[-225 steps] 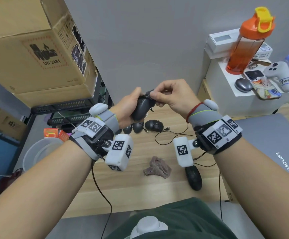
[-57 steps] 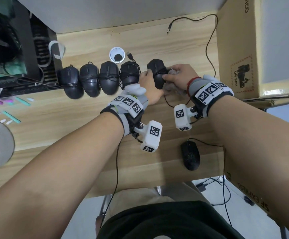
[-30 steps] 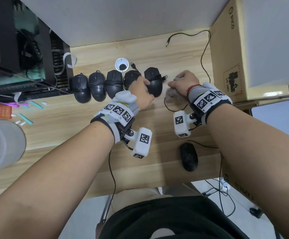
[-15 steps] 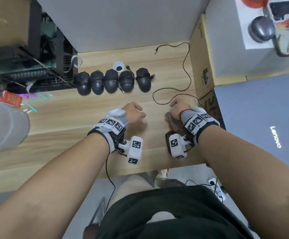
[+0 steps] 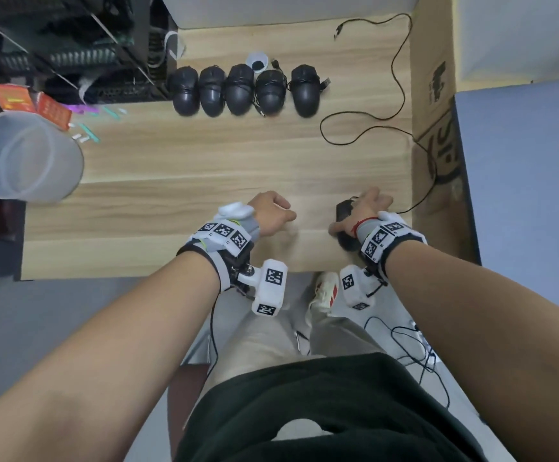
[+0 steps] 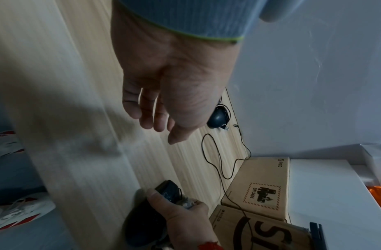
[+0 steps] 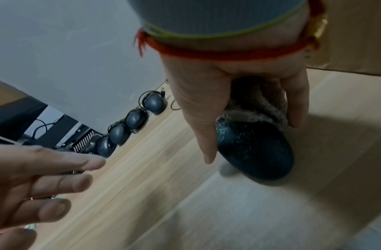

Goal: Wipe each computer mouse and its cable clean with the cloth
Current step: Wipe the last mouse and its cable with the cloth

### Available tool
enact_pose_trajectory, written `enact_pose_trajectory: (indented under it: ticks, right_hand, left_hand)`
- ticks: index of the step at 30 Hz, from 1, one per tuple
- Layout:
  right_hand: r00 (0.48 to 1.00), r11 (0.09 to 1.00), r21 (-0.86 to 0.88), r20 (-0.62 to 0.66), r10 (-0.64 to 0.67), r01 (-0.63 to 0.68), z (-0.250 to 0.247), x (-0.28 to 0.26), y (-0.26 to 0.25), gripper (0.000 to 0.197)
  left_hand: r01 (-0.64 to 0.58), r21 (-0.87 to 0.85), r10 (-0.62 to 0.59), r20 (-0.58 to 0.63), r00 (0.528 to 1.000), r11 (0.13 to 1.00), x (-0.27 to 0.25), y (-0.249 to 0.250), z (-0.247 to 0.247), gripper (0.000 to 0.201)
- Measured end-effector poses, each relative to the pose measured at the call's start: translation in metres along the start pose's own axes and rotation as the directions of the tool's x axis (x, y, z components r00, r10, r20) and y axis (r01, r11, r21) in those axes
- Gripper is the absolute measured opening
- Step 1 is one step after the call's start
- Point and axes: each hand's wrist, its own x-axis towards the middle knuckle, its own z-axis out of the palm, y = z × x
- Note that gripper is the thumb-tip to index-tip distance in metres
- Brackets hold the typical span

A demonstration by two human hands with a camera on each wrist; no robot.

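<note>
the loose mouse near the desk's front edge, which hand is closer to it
Right. The right hand lies on top of the loose mouse, gripping it with the cloth bunched under the palm. The left hand hangs open beside it, clearly apart.

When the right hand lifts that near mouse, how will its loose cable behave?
Probably floppy: the cable lies in slack loops across the desk, so it should trail and drag behind the mouse. It runs against the cardboard box and may snag there. The mouse itself looks rigid and smooth; the cloth under the right hand should help the grip.
</note>
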Motion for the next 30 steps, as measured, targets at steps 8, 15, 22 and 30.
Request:
enact_pose_trajectory:
  ticks: [8,15,22,30]
  right_hand:
    - [1.0,0.996,0.08,-0.006,0.028,-0.028,0.0,-0.016,-0.026,0.095]
    - [0.965,0.931,0.259,-0.126,-0.231,0.257,-0.03,-0.092,-0.096,0.082]
    - [0.886,0.78,0.423,-0.191,-0.422,0.462,-0.069,-0.169,-0.159,0.097]
    - [0.87,0.675,0.619,-0.028,-0.493,0.402,-0.086,-0.212,-0.191,0.069]
  left_hand:
    - [-0.019,-0.04,0.019,-0.002,1.0,0.999,-0.004,-0.028,-0.027,0.011]
    - [-0.044,-0.268,0.05,0.014,0.999,0.962,-0.034,-0.01,-0.08,0.047]
    - [0.026,-0.644,0.157,0.225,0.962,0.764,-0.073,0.023,-0.139,0.07]
    - [0.071,-0.762,0.181,0.242,0.953,0.644,-0.085,0.026,-0.172,0.069]
